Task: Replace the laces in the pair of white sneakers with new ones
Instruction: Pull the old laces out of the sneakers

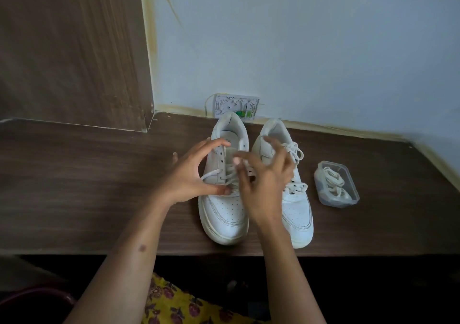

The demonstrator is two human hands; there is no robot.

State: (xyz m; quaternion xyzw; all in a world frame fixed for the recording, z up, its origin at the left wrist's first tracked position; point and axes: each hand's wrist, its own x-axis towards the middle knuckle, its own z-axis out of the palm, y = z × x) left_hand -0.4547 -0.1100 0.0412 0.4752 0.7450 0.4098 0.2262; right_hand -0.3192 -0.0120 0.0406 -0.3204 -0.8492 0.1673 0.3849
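**A:** Since the pair stands toes toward me at the middle of the frame, which one am I working on?

**B:** The left sneaker, the one left of centre. Its upper eyelets look bare and the old lace crosses only lower down, so I judge the unlacing is partway through. The right sneaker beside it is laced to the top, with a bow near its collar.

**A:** And my hands?

**B:** My left hand sits against the shoe's outer side. The fingers are curved and spread over the collar, and the thumb tip presses low by the lace rows. I take that as bracing the shoe so it does not slide on the table. My right hand hovers above the tongue with fingers spread and bent. It is blurred, so I cannot tell whether the fingertips pinch the lace.

**A:** Why the box at the right?

**B:** The clear plastic container stands apart from the right sneaker, lid off. The new laces are coiled inside, likely parked within reach yet clear of the old ones.

**A:** Anything behind?

**B:** A small wall panel sits just past the heels, above centre.
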